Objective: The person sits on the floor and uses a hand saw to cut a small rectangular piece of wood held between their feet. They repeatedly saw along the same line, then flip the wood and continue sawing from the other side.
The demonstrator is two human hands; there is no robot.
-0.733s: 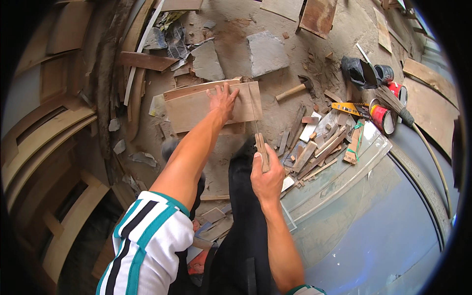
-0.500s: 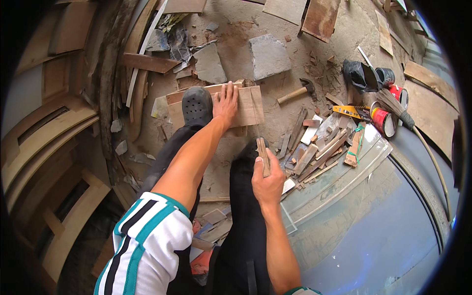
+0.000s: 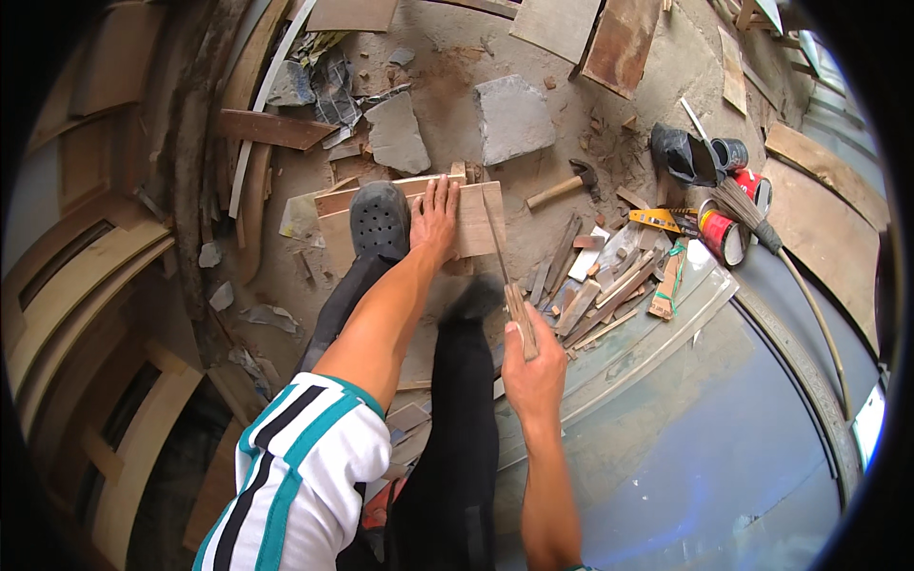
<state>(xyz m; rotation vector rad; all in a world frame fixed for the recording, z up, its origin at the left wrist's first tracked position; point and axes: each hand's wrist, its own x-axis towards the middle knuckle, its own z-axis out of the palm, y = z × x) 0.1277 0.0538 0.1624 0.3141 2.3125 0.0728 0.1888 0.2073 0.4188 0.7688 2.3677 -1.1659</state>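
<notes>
A flat wooden board (image 3: pixel 473 228) lies across other wood on the ground, with my grey clog (image 3: pixel 378 228) standing on it. Next to the clog, my left hand (image 3: pixel 435 224) presses down on the board, its fingers stretched out flat. My right hand (image 3: pixel 535 373) is wrapped around the rough wooden handle (image 3: pixel 519 319) of a saw. The narrow saw blade (image 3: pixel 500 246) runs from the handle up across the board near its right end. Part of the board is hidden under the clog and left hand.
A hammer (image 3: pixel 564 187) lies right of the board. Wood offcuts (image 3: pixel 619 295) are heaped on a glass pane (image 3: pixel 666 400), near a yellow level (image 3: pixel 666 220), cans (image 3: pixel 724 238) and a brush (image 3: pixel 747 209). Stone slabs (image 3: pixel 514 119) lie beyond; wooden frames (image 3: pixel 86 285) stand left.
My right hand has drawn the saw back toward me, and more blade shows between handle and board. The left hand stays flat on the board. The view has shifted slightly.
</notes>
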